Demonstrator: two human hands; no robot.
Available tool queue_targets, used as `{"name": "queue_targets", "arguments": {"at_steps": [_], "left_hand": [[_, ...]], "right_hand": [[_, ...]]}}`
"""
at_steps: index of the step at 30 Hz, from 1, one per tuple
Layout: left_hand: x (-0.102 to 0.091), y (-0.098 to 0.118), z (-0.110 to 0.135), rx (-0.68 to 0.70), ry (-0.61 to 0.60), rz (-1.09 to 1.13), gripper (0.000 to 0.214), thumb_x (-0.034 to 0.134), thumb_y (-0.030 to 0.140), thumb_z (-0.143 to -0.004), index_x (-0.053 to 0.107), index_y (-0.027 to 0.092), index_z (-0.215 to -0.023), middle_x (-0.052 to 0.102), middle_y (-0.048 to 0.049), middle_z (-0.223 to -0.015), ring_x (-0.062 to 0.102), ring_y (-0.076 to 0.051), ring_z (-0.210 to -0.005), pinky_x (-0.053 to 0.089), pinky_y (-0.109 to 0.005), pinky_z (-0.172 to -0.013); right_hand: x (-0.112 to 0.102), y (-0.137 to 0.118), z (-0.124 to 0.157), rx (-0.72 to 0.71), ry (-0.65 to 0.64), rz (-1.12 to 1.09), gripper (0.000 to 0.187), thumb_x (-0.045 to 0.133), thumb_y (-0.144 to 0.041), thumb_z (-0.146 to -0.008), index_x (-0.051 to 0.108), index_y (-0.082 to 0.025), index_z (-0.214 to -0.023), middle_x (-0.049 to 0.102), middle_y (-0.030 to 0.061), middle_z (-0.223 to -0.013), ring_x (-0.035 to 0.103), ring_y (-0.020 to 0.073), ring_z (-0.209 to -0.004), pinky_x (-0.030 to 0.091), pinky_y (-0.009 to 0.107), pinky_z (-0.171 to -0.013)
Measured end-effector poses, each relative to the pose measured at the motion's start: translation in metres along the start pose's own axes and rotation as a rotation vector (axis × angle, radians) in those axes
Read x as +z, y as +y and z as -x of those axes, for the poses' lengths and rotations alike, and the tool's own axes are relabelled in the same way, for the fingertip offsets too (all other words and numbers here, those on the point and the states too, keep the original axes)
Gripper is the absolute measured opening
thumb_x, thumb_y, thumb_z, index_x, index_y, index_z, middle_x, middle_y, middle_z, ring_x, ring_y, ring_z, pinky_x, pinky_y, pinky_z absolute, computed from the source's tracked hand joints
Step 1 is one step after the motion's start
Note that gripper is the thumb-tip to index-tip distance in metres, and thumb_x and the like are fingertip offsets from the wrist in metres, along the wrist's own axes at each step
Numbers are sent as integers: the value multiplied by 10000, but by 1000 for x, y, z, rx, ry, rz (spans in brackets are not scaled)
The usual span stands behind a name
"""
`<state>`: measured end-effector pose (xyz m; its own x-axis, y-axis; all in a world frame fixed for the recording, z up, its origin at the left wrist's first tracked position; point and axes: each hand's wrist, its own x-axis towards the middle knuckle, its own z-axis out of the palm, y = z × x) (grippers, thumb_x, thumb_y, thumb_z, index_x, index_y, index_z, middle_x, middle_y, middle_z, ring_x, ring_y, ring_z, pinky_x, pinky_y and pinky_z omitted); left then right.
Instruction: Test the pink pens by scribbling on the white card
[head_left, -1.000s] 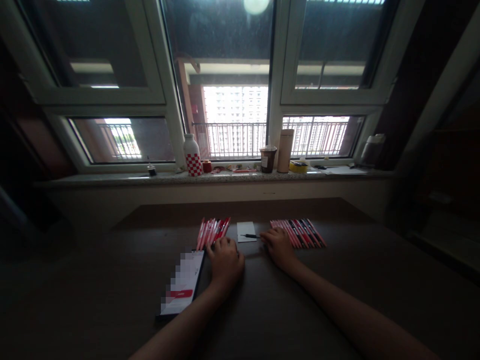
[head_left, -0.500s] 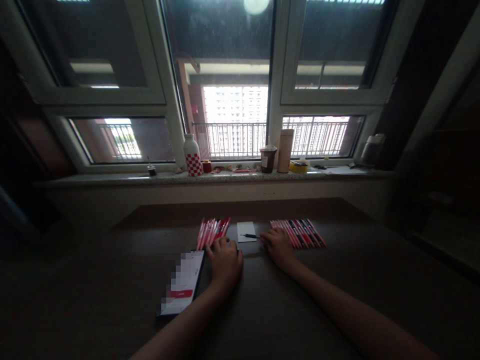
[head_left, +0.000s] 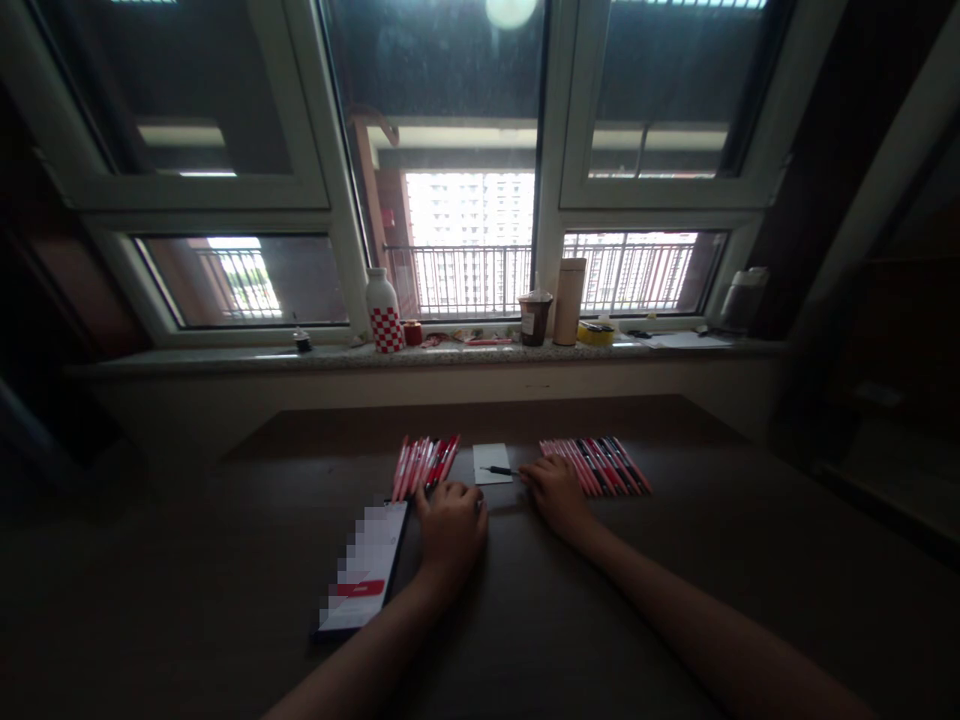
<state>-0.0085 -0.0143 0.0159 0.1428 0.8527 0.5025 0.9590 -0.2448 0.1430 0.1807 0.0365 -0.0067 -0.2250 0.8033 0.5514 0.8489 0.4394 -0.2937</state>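
Pinching a dark pen (head_left: 501, 471), the right hand (head_left: 556, 492) has it jutting left over white card (head_left: 490, 455); left hand (head_left: 452, 527) curled, hold unclear.

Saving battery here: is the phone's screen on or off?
On: the phone's screen glows white, with a red block low on it.

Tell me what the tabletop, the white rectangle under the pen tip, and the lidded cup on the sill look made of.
Tabletop: wood or wood-look laminate, satin; brown, with soft reflections.
White rectangle: probably paper or card, matte; flat, without glare.
Lidded cup: likely plastic, smooth; its pale domed lid looks partly see-through.
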Motion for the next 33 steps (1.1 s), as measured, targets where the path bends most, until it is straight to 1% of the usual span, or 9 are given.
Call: {"name": "queue_targets", "arguments": {"at_steps": [3, 10, 18, 23, 29, 33], "left_hand": [[2, -1, 0, 12, 4, 1, 205, 468, 286, -845, 669, 250, -865, 666, -23, -925, 520, -229, -1000, 122, -551, -1069], [3, -2, -1, 29, 1, -14, 253, 442, 241, -855, 676, 254, -950, 688, -38, -974, 508, -244, -1051, 113, -581, -1060], [3, -1, -2, 19, -29, -52, 296, 431, 255, -853, 648, 258, -1054, 672, -47, -1074, 481, -274, -1120, 89, -618, -1056], [7, -2, -2, 14, -26, -58, 309, 445, 262, -845, 628, 262, -1094, 668, -40, -1086, 468, -291, -1138, 90, -638, -1046], [10, -3, -2, 6, -25, -76, 322, 448, 279, -848, 618, 290, -1121, 640, -58, -1139, 461, -290, -1146, 112, -623, -1045], [9, -2, -3, -18, 11, -79, 339, 448, 271, -851, 593, 284, -1157, 596, -69, -1199, 462, -270, -1148, 149, -573, -1056]], "right_hand": [[1, 1, 0, 1, 1, -1, 183, 530, -226, -895, 683, -230, -995, 677, 51, -926, 500, 239, -950, 315, 365, -849], [-1, 0, 0, 14, 1, -5, 178, 544, -231, -891, 685, -226, -999, 678, 46, -935, 495, 235, -958, 305, 365, -866], [-2, -2, 0, 23, -23, -7, 189, 533, -226, -898, 679, -223, -1017, 676, 46, -946, 492, 223, -968, 302, 348, -872], [-2, -2, 0, 26, -28, 0, 189, 532, -229, -897, 681, -227, -1013, 676, 45, -942, 491, 222, -968, 304, 346, -861], [-2, -2, 0, 40, -40, 21, 188, 539, -226, -888, 685, -233, -1007, 676, 48, -951, 484, 229, -981, 294, 353, -870], [-1, -1, 0, 51, -35, 17, 188, 542, -213, -882, 688, -232, -999, 674, 49, -944, 485, 227, -977, 292, 353, -870]]}}
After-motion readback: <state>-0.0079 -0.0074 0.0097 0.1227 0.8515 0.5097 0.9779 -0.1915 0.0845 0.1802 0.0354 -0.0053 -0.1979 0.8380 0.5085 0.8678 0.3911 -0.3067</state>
